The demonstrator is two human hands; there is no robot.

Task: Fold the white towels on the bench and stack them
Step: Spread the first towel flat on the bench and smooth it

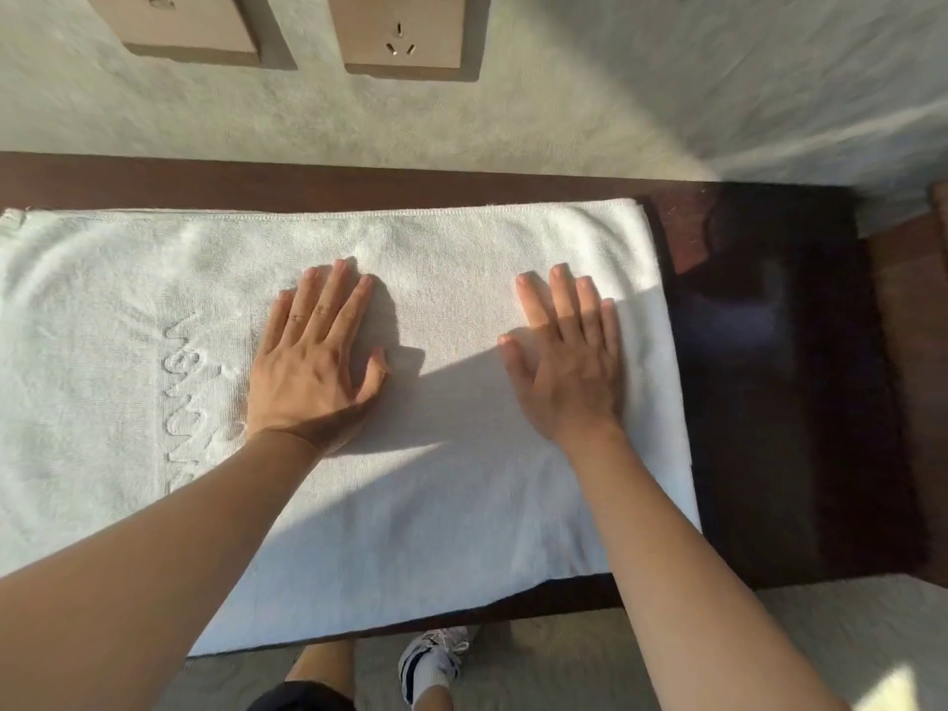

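A white towel [451,248] lies spread flat over the dark wooden bench [779,382], running off the left edge of the view. Raised lettering is woven into its left part. My left hand [313,356] presses flat on the towel's middle with straight fingers. My right hand [569,351] lies flat on the towel too, close to its right edge, fingers straight and together. Neither hand holds any cloth. The towel's right edge looks doubled, as if it is folded once. No other towel is in view.
A pale wall [564,105] rises right behind the bench, with two brown socket plates [405,33] on it. Bare dark bench top shows to the right of the towel. Below the bench's front edge are pale carpet and my shoe [436,659].
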